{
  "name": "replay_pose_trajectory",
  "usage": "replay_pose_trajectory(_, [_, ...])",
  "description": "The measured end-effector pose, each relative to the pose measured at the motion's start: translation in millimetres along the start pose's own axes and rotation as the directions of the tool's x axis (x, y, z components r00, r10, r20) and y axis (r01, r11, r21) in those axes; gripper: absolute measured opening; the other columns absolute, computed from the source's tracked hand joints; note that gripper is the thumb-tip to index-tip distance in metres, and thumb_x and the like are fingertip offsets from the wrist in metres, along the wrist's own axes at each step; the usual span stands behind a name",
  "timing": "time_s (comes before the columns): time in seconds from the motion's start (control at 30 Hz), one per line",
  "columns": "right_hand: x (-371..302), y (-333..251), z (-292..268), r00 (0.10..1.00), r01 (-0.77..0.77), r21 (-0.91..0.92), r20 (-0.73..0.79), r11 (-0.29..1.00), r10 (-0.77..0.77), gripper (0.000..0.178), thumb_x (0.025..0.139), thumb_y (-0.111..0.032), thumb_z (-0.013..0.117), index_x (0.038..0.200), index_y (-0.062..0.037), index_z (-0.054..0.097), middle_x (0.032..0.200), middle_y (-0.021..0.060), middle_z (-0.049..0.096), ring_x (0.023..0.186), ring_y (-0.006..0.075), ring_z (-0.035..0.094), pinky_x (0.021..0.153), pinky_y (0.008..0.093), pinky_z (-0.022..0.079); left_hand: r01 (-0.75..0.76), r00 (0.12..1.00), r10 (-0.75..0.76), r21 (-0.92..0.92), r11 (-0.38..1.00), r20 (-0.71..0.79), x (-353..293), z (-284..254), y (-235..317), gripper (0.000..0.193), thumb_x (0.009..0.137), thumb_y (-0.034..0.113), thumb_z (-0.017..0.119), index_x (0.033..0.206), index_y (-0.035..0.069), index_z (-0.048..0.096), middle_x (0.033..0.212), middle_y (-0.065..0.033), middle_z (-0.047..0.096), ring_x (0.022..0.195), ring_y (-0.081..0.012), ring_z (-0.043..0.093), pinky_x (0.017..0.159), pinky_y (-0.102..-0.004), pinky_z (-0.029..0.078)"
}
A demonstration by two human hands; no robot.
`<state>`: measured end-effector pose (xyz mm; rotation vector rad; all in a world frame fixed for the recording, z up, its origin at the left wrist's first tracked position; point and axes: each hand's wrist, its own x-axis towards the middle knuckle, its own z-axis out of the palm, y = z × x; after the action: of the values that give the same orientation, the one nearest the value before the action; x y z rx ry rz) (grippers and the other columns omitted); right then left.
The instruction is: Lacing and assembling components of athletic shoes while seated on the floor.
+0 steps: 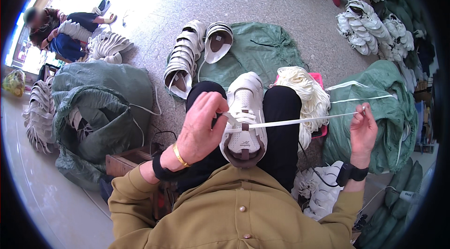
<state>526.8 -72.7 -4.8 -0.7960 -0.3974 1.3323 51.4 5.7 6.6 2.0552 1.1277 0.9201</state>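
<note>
A white shoe upper [246, 92] with a brown-grey collar rests between my knees, its toe pointing away from me. White lacing crosses its front. My left hand [202, 120] is closed at the left side of the upper, by the eyelet edge; what its fingers grip there is partly hidden. Out to the right, my right hand [363, 127] pinches the end of a white shoelace [304, 120]. The lace runs taut and nearly level from the upper's tongue loop to those fingertips.
A bundle of cream laces [300, 92] lies in a pink basket [318, 79]. Nested uppers [185, 54] and a single one [218, 43] lie on a green sack [267, 45]. Bulging green sacks flank me left [101, 89] and right [375, 122]. Another person [61, 31] sits far left among uppers.
</note>
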Motion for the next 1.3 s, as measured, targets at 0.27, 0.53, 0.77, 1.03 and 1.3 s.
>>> replay_pose_trajectory(0.27, [-14, -25, -72, 0.883, 0.161, -0.392, -0.352, 0.906, -0.31, 0.017, 0.108, -0.01, 0.057, 0.12, 0.0001, 0.064, 0.118, 0.0151, 0.07, 0.095, 0.0161, 0.069, 0.086, 0.0279, 0.062, 0.114, 0.973, -0.094, -0.087, 0.99, 0.209, -17, 0, -3, 0.016, 0.092, -0.002, 0.069, 0.101, -0.001, 0.056, 0.091, -0.0124, 0.059, 0.078, -0.0283, 0.063, 0.07, -0.0376, 0.052])
replay_pose_trajectory(0.53, [-33, 109, 100, 0.992, 0.11, -0.909, 0.127, 0.402, 0.016, 0.028, 0.094, 0.005, 0.07, 0.122, -0.0023, 0.072, 0.105, 0.0094, 0.076, 0.072, 0.0125, 0.073, 0.065, 0.0276, 0.061, 0.104, 0.934, -0.069, -0.081, 0.991, 0.351, -20, -9, -1, 0.012, 0.093, 0.0, 0.068, 0.097, 0.001, 0.057, 0.086, -0.0147, 0.058, 0.076, -0.0346, 0.064, 0.067, -0.04, 0.051])
replay_pose_trajectory(0.77, [-16, 152, 142, 0.773, 0.608, -0.782, 0.622, 0.133, 0.126, 0.015, 0.092, -0.003, 0.073, 0.106, -0.0005, 0.069, 0.098, 0.0165, 0.071, 0.078, 0.036, 0.071, 0.066, 0.0414, 0.057, -0.055, 0.97, 0.03, 0.101, 0.993, 0.241, -18, -14, -7, 0.009, 0.093, -0.002, 0.067, 0.094, 0.001, 0.058, 0.086, -0.0164, 0.058, 0.077, -0.0404, 0.063, 0.066, -0.0461, 0.05])
replay_pose_trajectory(1.03, [-39, 136, 138, 0.779, 0.548, -0.818, 0.575, 0.175, 0.251, 0.009, 0.091, -0.005, 0.076, 0.099, -0.0031, 0.072, 0.088, 0.0129, 0.07, 0.076, 0.0341, 0.07, 0.064, 0.0403, 0.055, -0.029, 0.946, -0.022, 0.151, 0.988, 0.323, -28, -31, -15, 0.015, 0.09, 0.002, 0.071, 0.092, 0.002, 0.056, 0.084, -0.0135, 0.06, 0.075, -0.0382, 0.065, 0.065, -0.0444, 0.052])
replay_pose_trajectory(1.3, [-36, 100, 106, 0.913, 0.403, -0.915, 0.403, 0.021, 0.055, 0.008, 0.089, -0.002, 0.077, 0.097, -0.0017, 0.076, 0.086, 0.0131, 0.074, 0.076, 0.0285, 0.073, 0.067, 0.0366, 0.056, -0.078, 0.952, -0.014, 0.288, 0.954, 0.304, -25, -61, -22, 0.019, 0.084, 0.002, 0.074, 0.091, 0.002, 0.056, 0.089, -0.0125, 0.059, 0.086, -0.0363, 0.062, 0.075, -0.0443, 0.051])
